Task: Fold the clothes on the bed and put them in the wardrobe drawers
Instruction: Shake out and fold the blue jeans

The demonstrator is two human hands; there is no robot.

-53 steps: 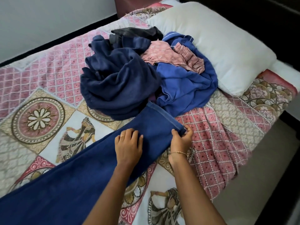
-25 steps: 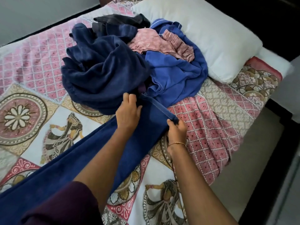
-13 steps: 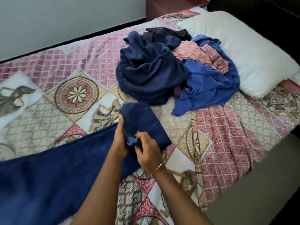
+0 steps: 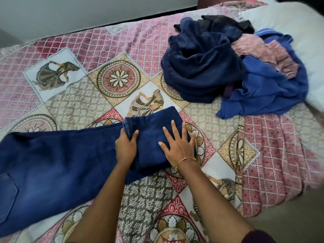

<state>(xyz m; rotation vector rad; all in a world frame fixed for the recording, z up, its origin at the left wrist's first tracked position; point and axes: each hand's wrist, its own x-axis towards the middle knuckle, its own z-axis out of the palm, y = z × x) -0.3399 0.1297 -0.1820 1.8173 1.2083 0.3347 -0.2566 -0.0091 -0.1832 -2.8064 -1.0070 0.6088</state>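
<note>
The hem end of the jeans (image 4: pixel 52 169) is gripped by the left hand (image 4: pixel 125 148): fingers tucked under the folded-back edge, thumb laid on top. The right hand (image 4: pixel 178 146) is pressed flat on the folded leg section, fingers straight and spread; a thin gold bangle (image 4: pixel 185 160) is worn on that wrist. The jeans are laid out on the bed (image 4: pixel 108 42), leg end doubled back over itself under both hands, the rest stretched away to the left with a back pocket visible at the far left edge. An unfolded pile of clothes (image 4: pixel 228 67) is heaped further up the bed to the right, apart from the jeans: dark navy, brighter blue, pink and black pieces. The pile is lying against a white pillow (image 4: pixel 298 21). The bed is covered by a patterned pink patchwork bedspread.
</note>
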